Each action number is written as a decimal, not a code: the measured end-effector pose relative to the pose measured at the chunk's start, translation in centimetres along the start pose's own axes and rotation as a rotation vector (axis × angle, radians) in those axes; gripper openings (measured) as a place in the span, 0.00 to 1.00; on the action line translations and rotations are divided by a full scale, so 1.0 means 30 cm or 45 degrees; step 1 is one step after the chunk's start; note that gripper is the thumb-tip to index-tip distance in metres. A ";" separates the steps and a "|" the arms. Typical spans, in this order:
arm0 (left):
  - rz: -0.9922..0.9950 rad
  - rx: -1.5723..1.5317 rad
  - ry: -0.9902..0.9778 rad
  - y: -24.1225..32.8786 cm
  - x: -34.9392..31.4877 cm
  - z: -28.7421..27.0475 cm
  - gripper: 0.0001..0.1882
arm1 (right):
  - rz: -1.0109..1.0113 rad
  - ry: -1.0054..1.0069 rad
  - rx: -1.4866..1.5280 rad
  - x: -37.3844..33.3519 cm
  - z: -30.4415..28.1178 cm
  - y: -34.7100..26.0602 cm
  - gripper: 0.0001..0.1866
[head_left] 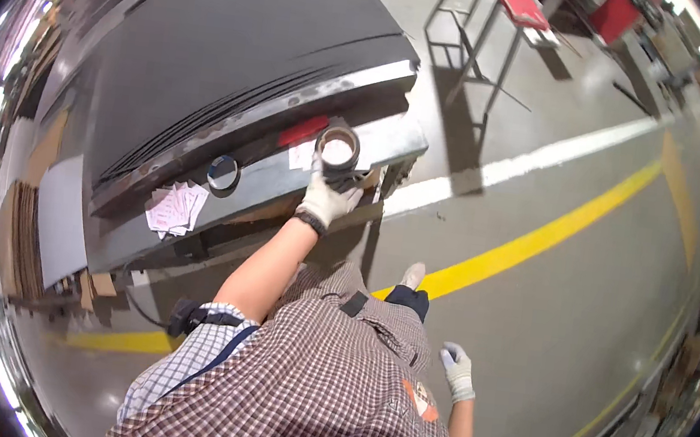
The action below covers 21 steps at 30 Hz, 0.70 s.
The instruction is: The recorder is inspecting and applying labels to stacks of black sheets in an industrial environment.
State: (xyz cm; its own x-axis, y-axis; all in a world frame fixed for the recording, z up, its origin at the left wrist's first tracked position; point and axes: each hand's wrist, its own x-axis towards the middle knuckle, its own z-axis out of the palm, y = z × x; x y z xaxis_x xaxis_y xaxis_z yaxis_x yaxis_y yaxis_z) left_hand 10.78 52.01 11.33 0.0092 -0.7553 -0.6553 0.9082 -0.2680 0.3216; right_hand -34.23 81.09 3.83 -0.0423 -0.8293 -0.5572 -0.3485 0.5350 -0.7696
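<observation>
My left hand (331, 198), in a white work glove with a dark band at the wrist, reaches to the bench edge. Its fingers close on the near side of a dark roll of tape (352, 160), whose pale core ring faces up. White papers and a red flat item (303, 131) lie just beside the roll. Off to the left on the same ledge rests another roll of tape (224, 173), next to a fanned heap of printed slips (177, 208). My right hand (457, 371), also gloved, hangs low at my right side, fingers loosely apart and nothing seen in them.
A stack of large dark sheets (259, 27) covers the bench behind the ledge. Cardboard pieces (23, 237) stand at the far left. Beyond the bench is a metal stand with a red top (520, 2). Yellow (538, 231) and white lines cross the grey floor.
</observation>
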 end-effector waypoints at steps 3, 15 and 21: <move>0.048 -0.336 0.352 0.010 0.040 -0.039 0.57 | -0.565 -0.243 -0.290 0.400 -0.054 -0.473 0.16; 0.473 -0.731 0.273 -0.106 0.063 -0.031 0.39 | -1.420 -1.477 -0.633 0.984 0.712 -1.462 0.27; 0.782 -0.768 0.349 -0.168 0.158 0.047 0.34 | -1.145 -1.644 -0.708 1.012 0.532 -1.595 0.17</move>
State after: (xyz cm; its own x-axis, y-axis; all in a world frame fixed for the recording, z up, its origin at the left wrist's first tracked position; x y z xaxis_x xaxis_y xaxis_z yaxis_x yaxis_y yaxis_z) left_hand 5.66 48.94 7.56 0.5943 -0.4725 -0.6508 0.7749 0.5529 0.3063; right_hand -3.88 32.89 18.77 0.9928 0.0010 -0.1198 -0.1114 -0.3599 -0.9263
